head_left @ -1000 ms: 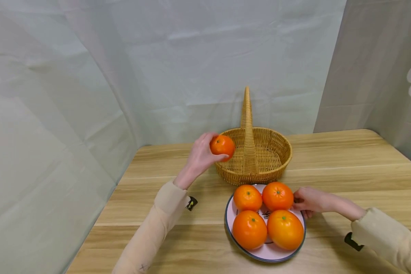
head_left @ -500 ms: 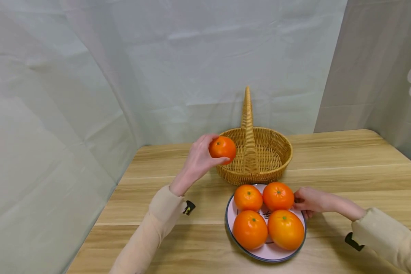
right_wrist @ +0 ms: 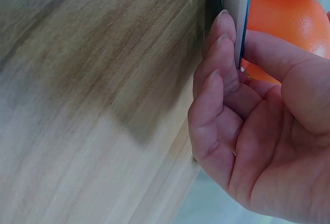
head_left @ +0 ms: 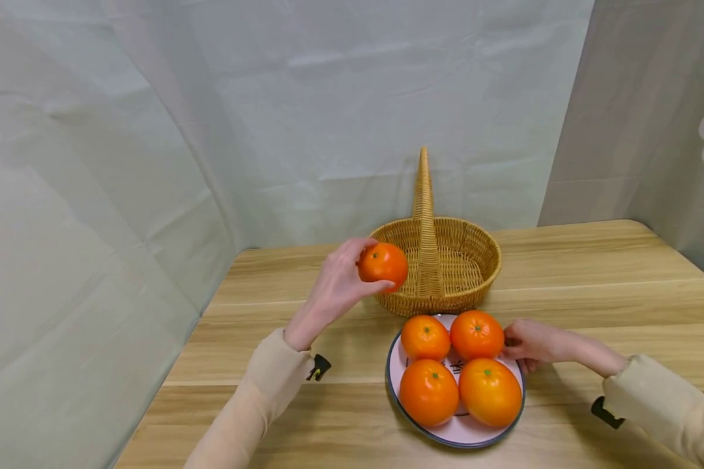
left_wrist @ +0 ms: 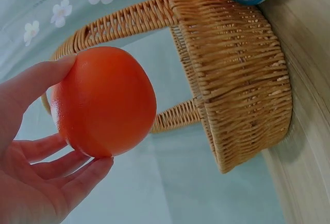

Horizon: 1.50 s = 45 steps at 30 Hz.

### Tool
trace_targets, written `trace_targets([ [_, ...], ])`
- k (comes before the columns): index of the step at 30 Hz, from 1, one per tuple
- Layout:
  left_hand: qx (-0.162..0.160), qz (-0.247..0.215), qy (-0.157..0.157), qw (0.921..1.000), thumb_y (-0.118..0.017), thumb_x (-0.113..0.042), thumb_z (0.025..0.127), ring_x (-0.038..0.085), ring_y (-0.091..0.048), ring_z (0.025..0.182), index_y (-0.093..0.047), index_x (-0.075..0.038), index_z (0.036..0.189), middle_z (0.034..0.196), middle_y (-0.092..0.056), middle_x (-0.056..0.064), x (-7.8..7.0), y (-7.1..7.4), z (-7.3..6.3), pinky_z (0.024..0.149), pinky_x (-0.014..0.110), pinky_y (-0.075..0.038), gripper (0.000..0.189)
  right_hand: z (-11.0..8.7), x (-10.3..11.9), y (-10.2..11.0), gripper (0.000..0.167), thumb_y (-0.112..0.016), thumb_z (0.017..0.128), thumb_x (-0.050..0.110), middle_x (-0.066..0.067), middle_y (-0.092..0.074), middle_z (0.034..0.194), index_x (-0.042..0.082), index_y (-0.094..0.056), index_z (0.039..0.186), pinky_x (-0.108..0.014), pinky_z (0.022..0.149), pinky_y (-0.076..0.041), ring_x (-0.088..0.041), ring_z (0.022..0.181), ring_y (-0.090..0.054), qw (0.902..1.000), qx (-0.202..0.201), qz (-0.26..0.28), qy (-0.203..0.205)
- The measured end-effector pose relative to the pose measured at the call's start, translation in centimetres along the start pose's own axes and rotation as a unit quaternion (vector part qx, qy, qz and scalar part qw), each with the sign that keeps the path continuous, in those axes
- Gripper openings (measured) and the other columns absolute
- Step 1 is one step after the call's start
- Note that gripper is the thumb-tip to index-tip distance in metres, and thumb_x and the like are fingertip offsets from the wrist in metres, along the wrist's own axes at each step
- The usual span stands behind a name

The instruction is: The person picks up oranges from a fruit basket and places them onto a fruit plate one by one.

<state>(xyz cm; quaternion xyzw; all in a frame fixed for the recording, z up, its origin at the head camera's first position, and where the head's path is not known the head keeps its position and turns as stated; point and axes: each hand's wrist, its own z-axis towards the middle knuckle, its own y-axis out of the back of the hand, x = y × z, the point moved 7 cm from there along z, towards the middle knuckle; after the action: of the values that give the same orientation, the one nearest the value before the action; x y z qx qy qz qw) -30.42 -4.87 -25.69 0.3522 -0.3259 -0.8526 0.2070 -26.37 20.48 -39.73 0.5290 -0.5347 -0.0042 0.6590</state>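
My left hand [head_left: 340, 277] grips a single orange [head_left: 384, 266] between thumb and fingers, raised in front of the left rim of a wicker basket [head_left: 434, 305]. The left wrist view shows that orange [left_wrist: 105, 100] clear of the basket's woven side [left_wrist: 242, 74]. A white plate with a blue rim [head_left: 393, 391] stands just in front of the basket, bearing several oranges [head_left: 428, 393]. On the plate's right edge, my right hand [head_left: 536, 342] pinches the rim [right_wrist: 238, 23], thumb over it and the other fingers curled beneath, close to the wooden table.
The basket's tall arched handle [head_left: 425, 195] rises across its middle. Pale cloth [head_left: 328, 130] hangs behind the table [head_left: 592, 280] and along its left side. Dark characters [head_left: 456, 368] show on the plate between the oranges.
My left hand has drawn slightly back toward me and lower with the orange, off the basket's left rim. My right hand and the plate have stayed in place.
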Motion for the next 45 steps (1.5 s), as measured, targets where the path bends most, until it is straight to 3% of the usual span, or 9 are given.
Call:
trace_targets([
  [18,0.000,-0.033,-0.078,0.9964,-0.084,-0.019,0.062,0.014,-0.053,0.085,-0.054,0.000,0.109,0.104,-0.055,0.006,-3.4,-0.1,-1.5,0.070,0.027,-0.047,0.059,0.0,-0.1,0.0,0.017,-0.054,0.089,0.004,0.008,-0.053,0.051,0.007,-0.055,0.072,-0.025,0.039,-0.045,-0.007,0.041,-0.051,1.0000,0.001,-0.001,-0.003],
  [30,0.019,-0.040,-0.084,0.9955,-0.084,-0.022,0.062,0.013,-0.052,0.089,-0.053,-0.001,0.111,0.107,-0.055,0.005,-4.5,-0.5,-2.3,0.072,0.024,-0.046,0.062,-0.1,0.0,0.1,0.017,-0.054,0.089,0.004,0.008,-0.053,0.051,0.007,-0.055,0.071,-0.025,0.039,-0.045,-0.006,0.041,-0.051,1.0000,0.002,-0.002,-0.002],
  [45,0.065,-0.076,-0.103,0.9897,-0.083,-0.021,0.064,0.013,-0.052,0.097,-0.052,0.000,0.114,0.114,-0.052,0.005,-6.4,-1.8,-3.3,0.078,0.020,-0.044,0.062,0.0,0.2,0.1,0.016,-0.055,0.088,0.004,0.008,-0.053,0.051,0.007,-0.055,0.072,-0.025,0.039,-0.045,-0.007,0.041,-0.051,1.0000,0.002,-0.003,-0.006],
])
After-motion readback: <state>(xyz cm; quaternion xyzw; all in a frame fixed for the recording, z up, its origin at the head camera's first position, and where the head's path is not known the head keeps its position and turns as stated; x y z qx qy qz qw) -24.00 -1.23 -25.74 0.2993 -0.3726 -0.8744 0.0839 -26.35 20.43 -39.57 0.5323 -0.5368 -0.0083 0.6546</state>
